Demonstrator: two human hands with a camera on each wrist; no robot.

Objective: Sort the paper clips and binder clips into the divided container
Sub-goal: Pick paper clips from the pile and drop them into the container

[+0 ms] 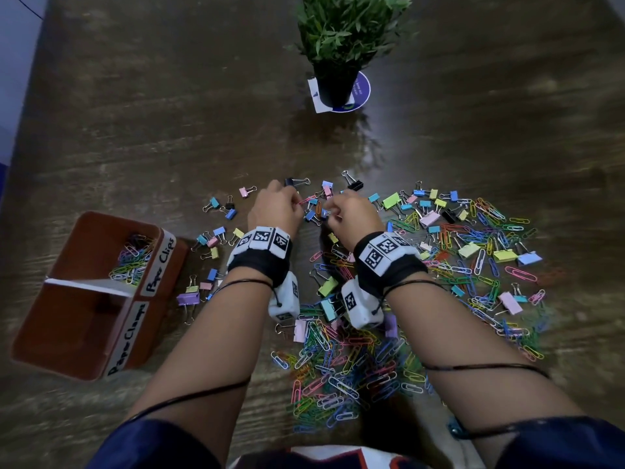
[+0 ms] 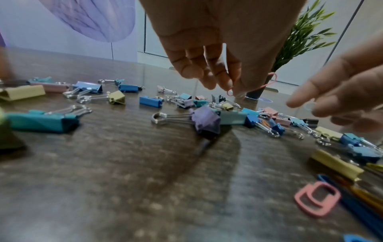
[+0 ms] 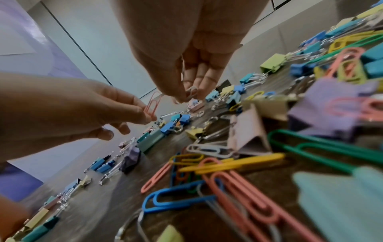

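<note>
Both hands hover over the far edge of the clip spread. My left hand point(image 1: 297, 204) point(image 2: 234, 91) pinches a pink paper clip point(image 2: 269, 82) point(image 3: 153, 104) between thumb and fingers. Just to its right, my right hand point(image 1: 330, 213) point(image 3: 188, 96) pinches a pale paper clip point(image 3: 191, 91) point(image 2: 309, 105). The brown divided container point(image 1: 77, 326) sits at the left, labelled "Paper Clips" and "Paper Clamps". Its far compartment holds several coloured paper clips point(image 1: 133, 262); the near compartment looks bare. Loose paper clips point(image 1: 355, 367) and binder clips point(image 1: 216, 238) lie on the table.
A potted green plant point(image 1: 341, 45) stands on a paper disc at the back of the dark wooden table point(image 1: 169, 130). Binder clips lie mostly left of and beyond the hands; the paper clip heap spreads right and toward me. Cables run along both forearms.
</note>
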